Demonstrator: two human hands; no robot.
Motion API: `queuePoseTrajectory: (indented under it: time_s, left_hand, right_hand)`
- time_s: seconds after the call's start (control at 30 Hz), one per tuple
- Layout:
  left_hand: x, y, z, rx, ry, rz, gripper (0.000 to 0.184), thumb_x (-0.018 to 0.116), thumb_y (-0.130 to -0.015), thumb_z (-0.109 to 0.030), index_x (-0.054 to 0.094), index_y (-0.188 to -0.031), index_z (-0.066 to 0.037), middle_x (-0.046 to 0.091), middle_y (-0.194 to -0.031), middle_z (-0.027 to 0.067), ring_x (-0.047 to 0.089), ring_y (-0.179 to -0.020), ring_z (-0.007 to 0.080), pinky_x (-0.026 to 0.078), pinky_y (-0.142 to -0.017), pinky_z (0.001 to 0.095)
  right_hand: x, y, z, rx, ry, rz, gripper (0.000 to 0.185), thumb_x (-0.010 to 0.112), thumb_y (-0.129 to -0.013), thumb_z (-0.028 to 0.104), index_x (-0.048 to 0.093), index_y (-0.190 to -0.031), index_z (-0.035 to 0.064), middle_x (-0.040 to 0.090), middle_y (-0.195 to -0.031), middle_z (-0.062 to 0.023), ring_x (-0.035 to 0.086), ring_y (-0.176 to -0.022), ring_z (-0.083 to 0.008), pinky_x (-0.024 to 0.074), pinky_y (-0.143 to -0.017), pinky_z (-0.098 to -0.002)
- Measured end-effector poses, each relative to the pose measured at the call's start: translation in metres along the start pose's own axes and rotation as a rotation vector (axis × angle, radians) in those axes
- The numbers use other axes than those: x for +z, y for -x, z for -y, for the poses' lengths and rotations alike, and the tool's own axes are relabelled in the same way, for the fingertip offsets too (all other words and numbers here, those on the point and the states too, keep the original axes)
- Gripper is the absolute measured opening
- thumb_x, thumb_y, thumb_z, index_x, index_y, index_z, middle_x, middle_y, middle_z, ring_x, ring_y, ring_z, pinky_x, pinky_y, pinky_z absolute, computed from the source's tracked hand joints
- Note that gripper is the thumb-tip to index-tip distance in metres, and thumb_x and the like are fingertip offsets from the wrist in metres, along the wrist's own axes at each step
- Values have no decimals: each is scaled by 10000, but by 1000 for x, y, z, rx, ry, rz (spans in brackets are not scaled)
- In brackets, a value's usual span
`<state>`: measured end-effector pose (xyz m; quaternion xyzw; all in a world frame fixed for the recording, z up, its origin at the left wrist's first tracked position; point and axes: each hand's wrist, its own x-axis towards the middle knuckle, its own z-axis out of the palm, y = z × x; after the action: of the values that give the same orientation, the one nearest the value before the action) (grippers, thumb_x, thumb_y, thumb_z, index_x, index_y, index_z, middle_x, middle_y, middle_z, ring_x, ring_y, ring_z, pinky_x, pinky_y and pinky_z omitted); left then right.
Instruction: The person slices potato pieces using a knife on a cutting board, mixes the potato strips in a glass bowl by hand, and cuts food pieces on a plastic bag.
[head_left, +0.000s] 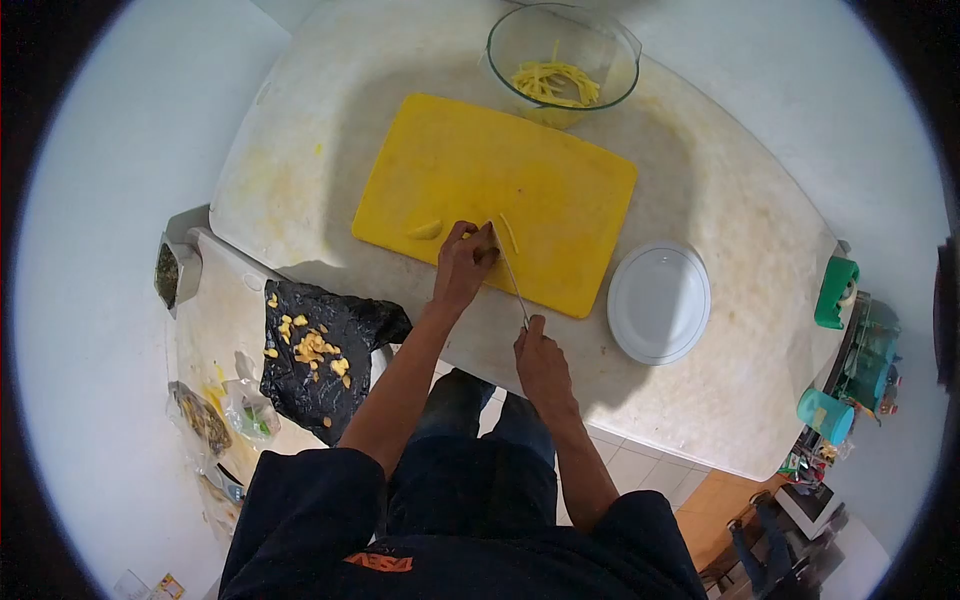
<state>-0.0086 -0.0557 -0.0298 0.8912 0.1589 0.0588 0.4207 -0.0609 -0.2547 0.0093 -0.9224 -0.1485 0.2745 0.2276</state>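
My right hand (541,362) is closed around the handle of a knife (515,281), whose thin blade points away from me across the yellow cutting board (570,180). At the blade's far end, my left hand (466,262) has its fingers bent and pressed down on a yellow potato piece, mostly hidden under them. One cut potato strip (509,233) lies just right of the blade. A larger potato piece (426,230) rests on the board left of my left hand. Beyond the board, a clear glass bowl (625,72) holds several yellow strips.
Right of the board stands a white plate (659,303). At lower left, a black plastic bag (300,385) bears yellow peelings. Plastic bags (250,410) with contents lie farther left. A green holder (836,292) and a turquoise container (825,415) are at the far right.
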Motion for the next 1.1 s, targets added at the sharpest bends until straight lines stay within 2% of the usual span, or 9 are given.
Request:
queuePoseTrajectory:
  time_s: [0.1,0.2,0.4,0.47,0.57,0.8,0.87,0.97,1.1]
  left_hand:
    - [1,-1,2,-24,9,-1,467,741,-773,-39,663,-1232,-67,583,-1079,134,640,-781,239,527,-736,356]
    - [0,-1,3,47,-22,-16,458,738,-766,-23,664,-1217,-57,584,-1102,143,648,-810,265,529,-747,360]
    - [-1,-1,1,-19,21,17,406,732,-773,-31,666,-1174,-37,595,-1074,164,658,-890,313,535,-771,372]
    - [-2,-1,0,29,8,-11,453,717,-770,-10,652,-1218,-40,589,-1063,170,659,-822,292,530,-747,371]
    - [-1,-1,2,77,-11,-30,469,707,-769,5,649,-1232,-43,588,-1052,175,655,-813,294,525,-741,375]
    - [-1,-2,1,107,-84,-64,443,697,-769,31,661,-1208,-17,594,-1032,174,644,-853,326,520,-756,389]
    - [6,-2,15,83,-64,-47,439,718,-784,5,667,-1218,-41,602,-1039,156,641,-875,301,520,-767,365]
    - [6,-2,11,47,-41,-26,444,737,-794,-19,668,-1230,-54,602,-1022,139,641,-833,265,521,-750,342]
    - [4,-2,7,-20,-16,8,436,753,-804,-54,666,-1231,-39,602,-1019,132,643,-747,239,527,-727,339]
  right_hand:
    - [1,-3,2,13,29,1,251,457,-1027,246,392,-1119,22,653,-735,-226,681,-675,-431,570,-583,-522]
    - [-3,-3,5,26,36,26,262,450,-1025,248,400,-1138,16,661,-763,-228,685,-708,-442,574,-608,-527]
    - [-8,-6,15,95,56,116,322,468,-1001,236,401,-1207,-3,674,-820,-252,687,-764,-457,580,-653,-527]
    - [-13,-11,19,109,78,141,350,483,-990,220,402,-1232,-20,673,-826,-265,689,-766,-455,584,-653,-519]
    - [-29,-17,34,80,-12,139,343,440,-979,162,367,-1225,-67,647,-870,-363,648,-844,-530,536,-746,-587]
    - [-21,-20,21,61,1,171,449,460,-986,190,346,-1308,-102,651,-867,-345,662,-827,-507,551,-736,-566]
    - [-22,7,13,114,6,167,487,493,-987,209,364,-1329,-113,667,-829,-296,690,-775,-455,577,-697,-537]
    - [-5,43,-10,133,60,228,520,473,-999,227,320,-1367,-107,670,-839,-295,682,-773,-469,569,-711,-549]
    - [-11,78,-13,200,-126,167,253,458,-1004,189,390,-1127,-21,623,-741,-344,621,-740,-549,499,-646,-611]
